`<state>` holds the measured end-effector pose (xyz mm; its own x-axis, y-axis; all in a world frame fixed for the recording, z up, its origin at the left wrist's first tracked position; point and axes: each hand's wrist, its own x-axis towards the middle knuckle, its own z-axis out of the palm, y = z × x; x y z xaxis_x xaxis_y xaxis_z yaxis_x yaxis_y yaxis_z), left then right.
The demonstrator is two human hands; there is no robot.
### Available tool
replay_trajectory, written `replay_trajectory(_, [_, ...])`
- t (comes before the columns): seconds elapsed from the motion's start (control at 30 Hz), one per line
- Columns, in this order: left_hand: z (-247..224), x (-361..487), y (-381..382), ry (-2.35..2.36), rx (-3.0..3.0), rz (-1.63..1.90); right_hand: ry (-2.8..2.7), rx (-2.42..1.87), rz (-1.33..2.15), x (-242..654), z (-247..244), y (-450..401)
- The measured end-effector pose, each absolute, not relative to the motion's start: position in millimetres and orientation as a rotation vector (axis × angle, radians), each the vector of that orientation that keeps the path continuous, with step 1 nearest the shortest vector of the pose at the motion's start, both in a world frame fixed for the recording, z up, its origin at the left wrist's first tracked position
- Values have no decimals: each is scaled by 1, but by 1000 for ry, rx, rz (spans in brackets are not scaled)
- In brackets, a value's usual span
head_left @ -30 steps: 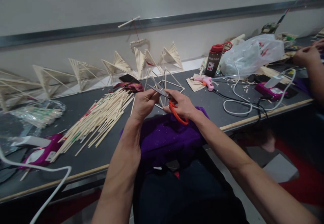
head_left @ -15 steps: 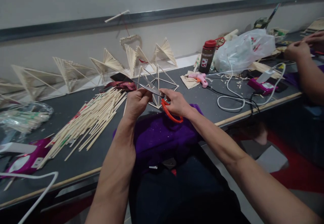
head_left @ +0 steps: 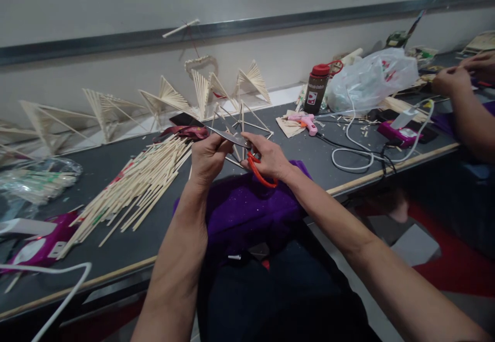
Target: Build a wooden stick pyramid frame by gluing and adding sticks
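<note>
My right hand (head_left: 267,157) grips scissors (head_left: 261,173) by their red-orange handle. Their metal blades point left and reach over the fingers of my left hand (head_left: 211,157). That hand is closed, with a thin wooden stick (head_left: 191,171) showing at its outer side; most of the stick is hidden by the fingers. Just behind both hands, an open frame of wooden sticks (head_left: 257,119) stands on the dark table (head_left: 320,161), partly covered by the hands. A purple cloth (head_left: 247,202) lies below them at the table's edge and over my lap.
Loose sticks (head_left: 135,187) lie in a pile at left, near a bagged bundle (head_left: 42,179). Stick models (head_left: 166,97) line the wall. To the right are a pink glue gun (head_left: 305,121), bottle (head_left: 317,89), plastic bag (head_left: 371,81), white cable (head_left: 351,169) and another person's hands (head_left: 454,79).
The right fingers and scissor handle have shifted slightly, while the blades stay across the left fist. The left hand has barely moved. The whole view has shifted a little.
</note>
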<state>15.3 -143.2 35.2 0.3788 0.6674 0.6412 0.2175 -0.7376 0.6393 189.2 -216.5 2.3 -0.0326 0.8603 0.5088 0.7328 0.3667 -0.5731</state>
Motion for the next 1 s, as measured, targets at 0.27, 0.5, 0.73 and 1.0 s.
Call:
replay_trajectory(0.27, [37,14,-144,735,2322,1253,-1818,-1390,207,192,3,-218])
replay_trajectory(0.5, [32,17,-142,817,2351,1247,-1787,-1358,263,191,-2,-215])
replay_trajectory(0.73, [31,17,-139,873,2344,1242,-1772,-1390,236,189,0,-216])
replay_trajectory(1.0, [22,17,-132,870,2256,1251,-1770,-1408,220,190,-1,-214])
